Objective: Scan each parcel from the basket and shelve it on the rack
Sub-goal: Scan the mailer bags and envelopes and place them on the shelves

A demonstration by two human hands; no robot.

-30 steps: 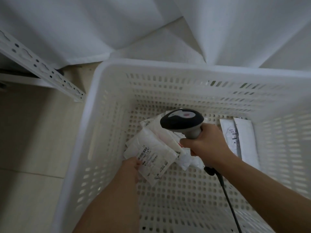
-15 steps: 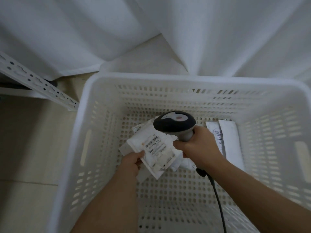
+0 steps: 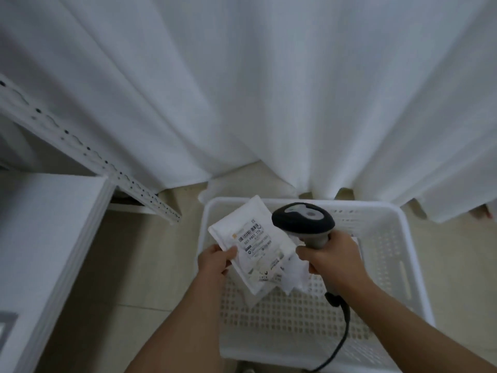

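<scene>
I observed the left hand (image 3: 215, 261) pinching a white parcel (image 3: 252, 246) by its lower-left edge, label up, above the basket (image 3: 403, 238) at lower centre. The right hand (image 3: 332, 258) gripped the scanner (image 3: 303, 222) handle just right of the parcel.

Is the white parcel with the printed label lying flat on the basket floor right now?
No: the left hand holds the white labelled parcel up above the white perforated plastic basket, beside the dark handheld scanner.
</scene>
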